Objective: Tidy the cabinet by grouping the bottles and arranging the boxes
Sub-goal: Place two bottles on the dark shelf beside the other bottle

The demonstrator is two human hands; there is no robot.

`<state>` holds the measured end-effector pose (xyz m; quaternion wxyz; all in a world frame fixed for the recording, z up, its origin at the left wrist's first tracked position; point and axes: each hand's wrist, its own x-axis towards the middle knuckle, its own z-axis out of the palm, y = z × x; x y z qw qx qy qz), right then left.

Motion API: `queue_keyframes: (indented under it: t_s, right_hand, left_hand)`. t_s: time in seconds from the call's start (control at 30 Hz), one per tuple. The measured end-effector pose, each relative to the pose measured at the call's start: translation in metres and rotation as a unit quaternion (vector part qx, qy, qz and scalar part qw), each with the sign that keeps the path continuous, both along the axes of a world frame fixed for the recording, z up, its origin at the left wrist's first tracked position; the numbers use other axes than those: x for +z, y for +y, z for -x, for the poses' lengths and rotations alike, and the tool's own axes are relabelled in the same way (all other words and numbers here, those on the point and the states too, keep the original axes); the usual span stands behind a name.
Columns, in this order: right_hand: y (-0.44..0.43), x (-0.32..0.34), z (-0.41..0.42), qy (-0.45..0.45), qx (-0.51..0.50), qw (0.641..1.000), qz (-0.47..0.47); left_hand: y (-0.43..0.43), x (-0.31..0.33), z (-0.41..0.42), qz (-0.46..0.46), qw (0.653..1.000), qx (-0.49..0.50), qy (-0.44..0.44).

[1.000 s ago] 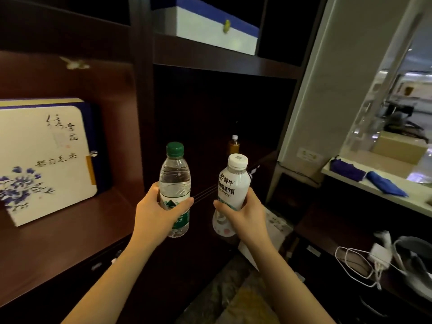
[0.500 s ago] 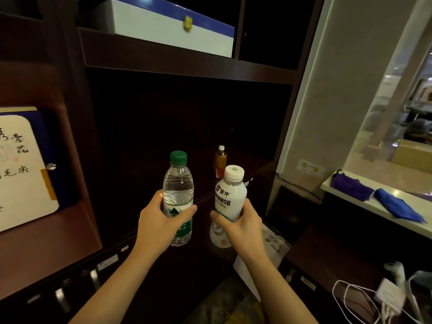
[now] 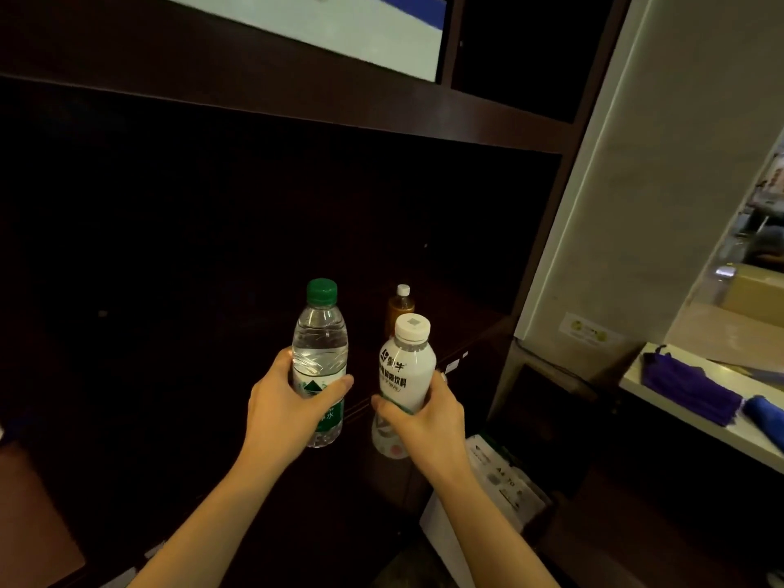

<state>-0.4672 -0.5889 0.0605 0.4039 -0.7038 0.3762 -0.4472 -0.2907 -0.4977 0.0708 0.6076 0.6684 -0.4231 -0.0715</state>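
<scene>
My left hand (image 3: 285, 409) grips a clear water bottle (image 3: 320, 345) with a green cap, held upright in front of the dark cabinet shelf (image 3: 466, 328). My right hand (image 3: 424, 418) grips a white drink bottle (image 3: 406, 371) with a white cap, upright and just right of the water bottle. Behind them a small amber bottle (image 3: 399, 309) with a white cap stands on the shelf. A white box with a blue edge (image 3: 339, 27) lies on the shelf above.
A pale wall panel (image 3: 636, 184) borders the cabinet on the right. A white ledge (image 3: 679, 413) carries a purple pouch (image 3: 691, 390) and a blue item (image 3: 763, 411). A printed white carton (image 3: 500, 490) stands low beside the cabinet.
The view has swung right and closer to the shelf; the flowered box at left has left the view. Both hands still hold their bottles, now nearer the amber bottle.
</scene>
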Motion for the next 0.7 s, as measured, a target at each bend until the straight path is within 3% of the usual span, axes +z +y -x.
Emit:
queue_keyframes:
  t_s: [0.4, 0.7]
  right_hand:
    - [-0.128, -0.021, -0.064, 0.032, 0.017, 0.999, 0.002]
    - [-0.216, -0.056, -0.109, 0.058, 0.11, 0.992, -0.033]
  left_hand:
    - [-0.103, -0.027, -0.06, -0.041, 0.995, 0.047, 0.075]
    - [-0.164, -0.054, -0.067, -0.051, 0.983, 0.147, 0.096]
